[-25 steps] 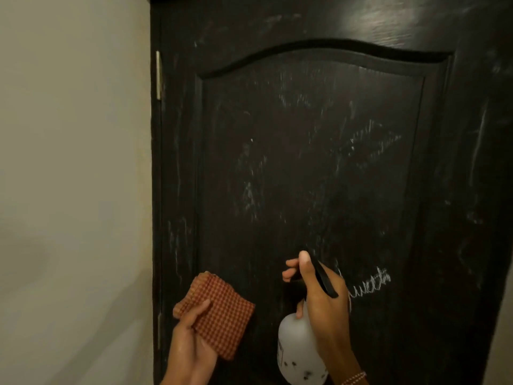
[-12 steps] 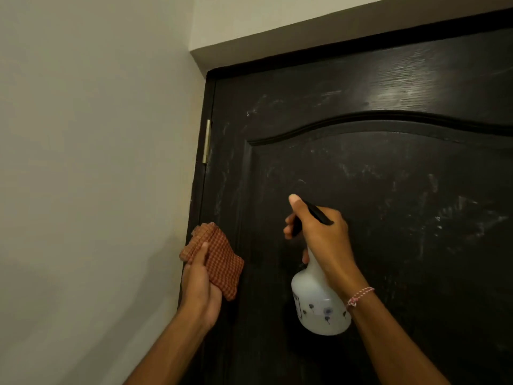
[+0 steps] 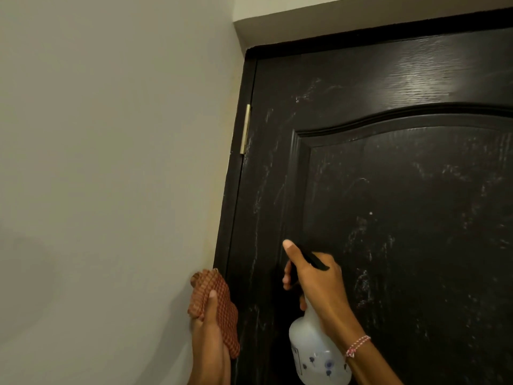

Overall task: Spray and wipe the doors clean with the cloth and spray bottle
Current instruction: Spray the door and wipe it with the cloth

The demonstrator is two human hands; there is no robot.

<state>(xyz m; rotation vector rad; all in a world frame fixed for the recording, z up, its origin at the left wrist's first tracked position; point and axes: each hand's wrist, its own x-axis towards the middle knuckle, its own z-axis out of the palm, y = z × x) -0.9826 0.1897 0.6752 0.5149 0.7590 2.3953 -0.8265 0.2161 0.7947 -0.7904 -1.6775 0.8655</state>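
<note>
A black wooden door (image 3: 388, 190) with an arched raised panel fills the right side; pale streaks and smudges cover it. My right hand (image 3: 316, 282) grips the neck of a white translucent spray bottle (image 3: 316, 354) with a black trigger head, thumb raised, nozzle aimed at the door's left part. My left hand (image 3: 208, 329) holds a folded orange checked cloth (image 3: 219, 304) against the door's left frame, low in the view.
A plain pale wall (image 3: 111, 162) runs along the left up to the black door frame. A brass hinge (image 3: 245, 129) sits on the door's left edge. A lintel and ceiling strip (image 3: 333, 15) lie above the door.
The view has tilted up and to the left, bringing the door's top edge and hinge into sight. Both hands rose along the door, still holding cloth and bottle.
</note>
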